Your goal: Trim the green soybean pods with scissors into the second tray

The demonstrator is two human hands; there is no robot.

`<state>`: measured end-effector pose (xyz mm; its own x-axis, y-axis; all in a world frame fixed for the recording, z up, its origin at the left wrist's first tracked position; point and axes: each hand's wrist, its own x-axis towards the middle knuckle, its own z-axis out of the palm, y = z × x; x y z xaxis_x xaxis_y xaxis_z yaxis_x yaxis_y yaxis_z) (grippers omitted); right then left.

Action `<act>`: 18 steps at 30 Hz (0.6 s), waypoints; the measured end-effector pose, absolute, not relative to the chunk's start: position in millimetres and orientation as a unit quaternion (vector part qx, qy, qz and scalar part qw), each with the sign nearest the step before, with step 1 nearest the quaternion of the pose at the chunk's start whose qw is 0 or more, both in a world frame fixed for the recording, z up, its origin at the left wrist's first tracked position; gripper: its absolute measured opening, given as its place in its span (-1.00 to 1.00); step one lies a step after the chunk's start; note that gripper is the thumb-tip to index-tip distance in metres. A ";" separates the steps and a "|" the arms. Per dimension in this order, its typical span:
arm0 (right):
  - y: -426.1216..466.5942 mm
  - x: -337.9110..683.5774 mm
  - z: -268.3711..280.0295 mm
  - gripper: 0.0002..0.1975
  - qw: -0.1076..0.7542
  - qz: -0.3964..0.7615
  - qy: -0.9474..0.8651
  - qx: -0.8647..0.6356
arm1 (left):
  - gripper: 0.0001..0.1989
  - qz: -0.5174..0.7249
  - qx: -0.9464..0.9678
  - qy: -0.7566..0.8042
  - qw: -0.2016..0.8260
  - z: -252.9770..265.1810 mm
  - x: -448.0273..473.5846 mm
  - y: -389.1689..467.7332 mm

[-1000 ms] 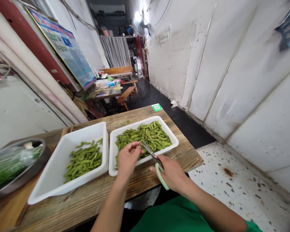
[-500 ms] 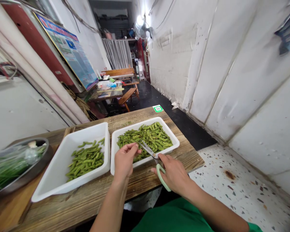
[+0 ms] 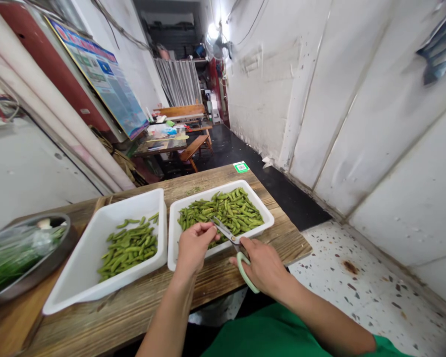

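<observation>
My right hand [image 3: 263, 263] grips a pair of scissors [image 3: 241, 267] with pale green handles. The blades point up and left, over the near side of a white tray [image 3: 262, 229] full of green edamame pods [image 3: 234, 208]. Thumb and fingers of my left hand [image 3: 195, 248] are pinched together right beside the blade tips. Whatever sits in that pinch is too small and covered to make out. Left of my left hand stands a second white tray [image 3: 78, 258], deeper-looking, with a smaller heap of edamame pods [image 3: 130, 248] toward its right side.
Both trays rest on a wooden table [image 3: 134, 307]. At the far left is a metal bowl [image 3: 33, 277] with bagged green vegetables. A green QR-code card [image 3: 241, 167] lies at the table's back corner. Beyond stand another cluttered table [image 3: 163, 144] and a wooden chair [image 3: 195, 147]. A white wall runs along the right.
The view has shifted slightly, so everything sits a little farther left. Both hands keep nearly the same pose, with the scissor blades still by the left fingertips.
</observation>
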<state>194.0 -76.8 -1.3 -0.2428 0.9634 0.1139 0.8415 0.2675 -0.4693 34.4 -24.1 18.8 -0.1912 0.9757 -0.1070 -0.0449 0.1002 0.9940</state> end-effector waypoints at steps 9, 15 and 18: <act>-70.9 202.7 -5.2 -0.68 0.222 0.269 -0.756 -0.554 | -0.62 0.491 0.426 0.542 0.533 13.3 27.5 -15.7; -70.5 206.0 -7.2 -0.66 0.302 0.447 -0.698 -0.471 | -0.69 0.531 0.377 0.471 0.594 13.2 25.9 -14.5; -72.5 204.3 -10.6 -0.65 0.306 0.517 -0.672 -0.434 | -0.69 0.557 0.357 0.473 0.582 14.2 24.6 -12.3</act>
<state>204.3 -72.5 -10.6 -0.4370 0.8987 -0.0373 0.2670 0.0900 -0.9595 24.6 -12.3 14.2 -0.0688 0.9858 -0.1531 -0.3106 0.1247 0.9423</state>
